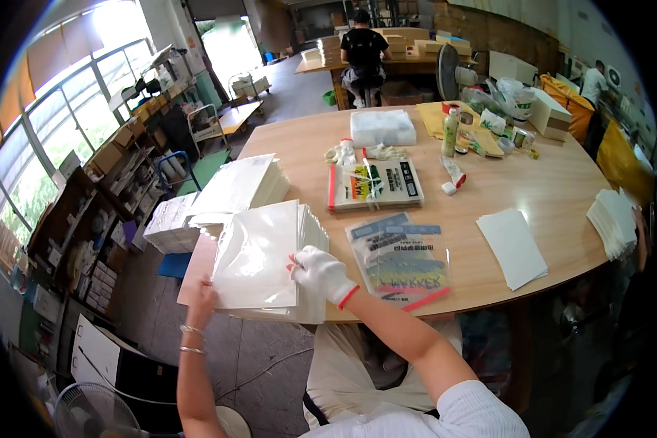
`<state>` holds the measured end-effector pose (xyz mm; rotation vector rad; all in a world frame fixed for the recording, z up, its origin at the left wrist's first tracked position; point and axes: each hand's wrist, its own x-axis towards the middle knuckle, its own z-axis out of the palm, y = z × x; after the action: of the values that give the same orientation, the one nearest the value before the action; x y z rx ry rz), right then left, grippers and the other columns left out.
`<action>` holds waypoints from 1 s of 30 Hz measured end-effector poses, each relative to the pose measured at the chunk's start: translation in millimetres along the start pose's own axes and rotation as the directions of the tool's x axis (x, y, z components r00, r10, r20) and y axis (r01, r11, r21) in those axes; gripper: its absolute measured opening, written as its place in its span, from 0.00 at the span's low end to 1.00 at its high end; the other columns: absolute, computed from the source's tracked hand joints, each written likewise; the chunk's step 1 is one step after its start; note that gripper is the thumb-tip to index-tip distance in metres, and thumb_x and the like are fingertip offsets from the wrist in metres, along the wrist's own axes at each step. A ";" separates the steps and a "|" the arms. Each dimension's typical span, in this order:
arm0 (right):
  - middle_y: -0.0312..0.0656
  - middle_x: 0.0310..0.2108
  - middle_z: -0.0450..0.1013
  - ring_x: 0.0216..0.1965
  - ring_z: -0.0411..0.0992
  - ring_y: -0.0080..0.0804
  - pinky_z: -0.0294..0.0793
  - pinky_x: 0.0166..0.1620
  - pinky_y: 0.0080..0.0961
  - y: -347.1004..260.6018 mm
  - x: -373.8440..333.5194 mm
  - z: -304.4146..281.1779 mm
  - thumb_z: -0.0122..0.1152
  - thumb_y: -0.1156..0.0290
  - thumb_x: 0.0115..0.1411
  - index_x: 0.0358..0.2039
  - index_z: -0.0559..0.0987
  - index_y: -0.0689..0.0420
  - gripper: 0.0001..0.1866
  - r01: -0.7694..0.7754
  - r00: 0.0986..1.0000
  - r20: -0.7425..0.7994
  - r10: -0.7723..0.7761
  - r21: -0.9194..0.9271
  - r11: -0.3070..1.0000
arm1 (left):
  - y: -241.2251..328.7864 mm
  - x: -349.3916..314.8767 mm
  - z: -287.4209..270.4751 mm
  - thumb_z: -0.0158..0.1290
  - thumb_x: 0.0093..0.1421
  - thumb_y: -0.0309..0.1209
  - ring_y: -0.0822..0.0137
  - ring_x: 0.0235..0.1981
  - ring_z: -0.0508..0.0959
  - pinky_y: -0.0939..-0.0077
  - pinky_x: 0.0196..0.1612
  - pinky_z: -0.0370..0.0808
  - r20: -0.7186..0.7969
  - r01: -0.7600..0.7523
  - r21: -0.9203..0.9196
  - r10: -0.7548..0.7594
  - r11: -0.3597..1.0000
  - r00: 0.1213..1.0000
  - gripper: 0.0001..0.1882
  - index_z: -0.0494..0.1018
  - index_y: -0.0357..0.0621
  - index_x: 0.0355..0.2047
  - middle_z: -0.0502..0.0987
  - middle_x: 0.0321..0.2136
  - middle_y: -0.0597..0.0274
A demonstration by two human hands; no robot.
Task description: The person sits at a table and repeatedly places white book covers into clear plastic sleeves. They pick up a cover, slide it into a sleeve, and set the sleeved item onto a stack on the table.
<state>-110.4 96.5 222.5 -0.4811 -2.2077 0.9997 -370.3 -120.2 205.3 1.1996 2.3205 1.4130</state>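
Observation:
A stack of glossy white sheets (258,252), apparently with clear plastic over them, lies at the table's left front edge. My bare left hand (203,298), with bracelets on the wrist, is closed at the lower left edge of the top sheet. On the same sheet's right edge is my right hand (320,274), in a white glove with a red cuff and bare fingertips; its fingers are pinched there. Just right of that hand lie clear printed plastic bags (401,263) with a pink strip. Behind them sits a pile of bagged printed pads (376,185).
Another white stack (244,182) stands behind the one at my hands. White cards (512,248) lie to the right, with a card stack (612,223) at the far right edge. Gloves (341,152), a bottle (450,133) and a white bundle (383,128) are farther back. Someone sits at another table (321,66).

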 end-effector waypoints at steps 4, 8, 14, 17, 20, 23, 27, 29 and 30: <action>0.49 0.30 0.71 0.34 0.70 0.43 0.68 0.37 0.32 7.6 -1.8 4.9 0.52 0.64 0.52 0.30 0.76 0.61 0.13 0.051 0.999 -0.014 -0.052 -0.041 0.998 | 5.7 -8.3 28.7 0.38 0.52 0.24 0.60 0.43 0.71 0.71 0.49 0.64 -0.068 0.008 0.073 -0.003 0.997 0.998 0.21 0.64 0.33 0.47 0.70 0.43 0.48; 0.49 0.29 0.71 0.34 0.71 0.42 0.69 0.37 0.30 5.1 -7.6 5.4 0.50 0.70 0.53 0.30 0.76 0.62 0.10 0.084 0.996 -0.036 -0.082 0.082 0.993 | 10.6 -5.6 19.3 0.37 0.56 0.27 0.66 0.41 0.71 0.76 0.45 0.65 0.008 0.037 0.122 -0.038 0.992 0.999 0.18 0.66 0.34 0.46 0.73 0.38 0.49; 0.43 0.31 0.70 0.33 0.71 0.31 0.70 0.37 0.22 33.2 -42.1 -18.9 0.48 0.77 0.54 0.35 0.73 0.66 0.10 0.094 0.995 -0.054 -0.080 0.375 0.922 | 16.8 0.6 32.4 0.36 0.59 0.27 0.60 0.49 0.66 0.72 0.54 0.59 -0.027 -0.044 0.298 0.055 0.953 0.998 0.19 0.63 0.36 0.50 0.67 0.47 0.47; 0.46 0.28 0.70 0.30 0.71 0.37 0.70 0.35 0.26 85.3 -94.4 -59.7 0.51 0.77 0.51 0.33 0.75 0.64 0.09 0.061 0.989 -0.144 -0.041 0.138 0.989 | 9.9 -10.2 18.0 0.39 0.59 0.27 0.55 0.55 0.60 0.62 0.56 0.56 -0.385 -0.198 0.493 0.417 0.847 0.823 0.21 0.57 0.34 0.53 0.59 0.55 0.49; 0.47 0.27 0.71 0.29 0.70 0.42 0.69 0.31 0.32 146.8 -191.8 -148.0 0.56 0.72 0.50 0.29 0.76 0.59 0.07 -0.230 0.932 -0.325 0.159 -0.192 0.954 | 80.2 -61.4 42.0 0.42 0.59 0.31 0.60 0.46 0.67 0.67 0.47 0.65 -0.443 -0.300 0.483 0.525 0.822 0.727 0.16 0.62 0.36 0.45 0.66 0.45 0.52; 0.46 0.26 0.67 0.30 0.67 0.45 0.68 0.34 0.36 191.4 -286.8 -245.2 0.54 0.72 0.47 0.30 0.75 0.56 0.07 -0.510 0.845 -0.495 0.200 -0.639 0.575 | 110.5 -111.4 118.0 0.45 0.57 0.31 0.65 0.30 0.73 0.72 0.36 0.70 -0.224 -0.487 -0.211 0.442 0.848 0.868 0.12 0.66 0.38 0.39 0.70 0.27 0.57; 0.46 0.30 0.70 0.34 0.69 0.45 0.69 0.36 0.35 210.4 -327.3 -304.4 0.56 0.69 0.47 0.35 0.73 0.55 0.12 -0.661 0.751 -0.588 0.303 -0.664 0.350 | 158.5 -114.8 251.9 0.50 0.48 0.19 0.55 0.32 0.76 0.71 0.35 0.73 0.486 -0.244 -0.283 0.358 0.928 0.797 0.13 0.69 0.36 0.37 0.74 0.32 0.49; 0.48 0.32 0.70 0.35 0.69 0.45 0.69 0.37 0.35 223.8 -334.9 -318.2 0.57 0.68 0.47 0.36 0.72 0.56 0.14 -0.638 0.767 -0.533 0.358 -0.696 0.330 | 153.7 -110.9 310.3 0.49 0.48 0.20 0.55 0.41 0.72 0.66 0.40 0.71 0.461 -0.437 -0.159 0.458 0.885 0.760 0.16 0.69 0.38 0.39 0.71 0.39 0.47; 0.49 0.33 0.70 0.35 0.69 0.46 0.70 0.37 0.35 228.8 -338.7 -322.1 0.57 0.67 0.48 0.36 0.72 0.56 0.14 -0.611 0.784 -0.492 0.378 -0.719 0.332 | 148.3 -109.2 330.4 0.48 0.48 0.21 0.55 0.42 0.71 0.65 0.41 0.70 0.500 -0.486 -0.037 0.437 0.873 0.747 0.16 0.69 0.39 0.40 0.70 0.41 0.46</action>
<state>369.7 221.4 65.0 -1.7545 -2.2104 -0.0750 -47.0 57.2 120.8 2.0000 1.8115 0.9343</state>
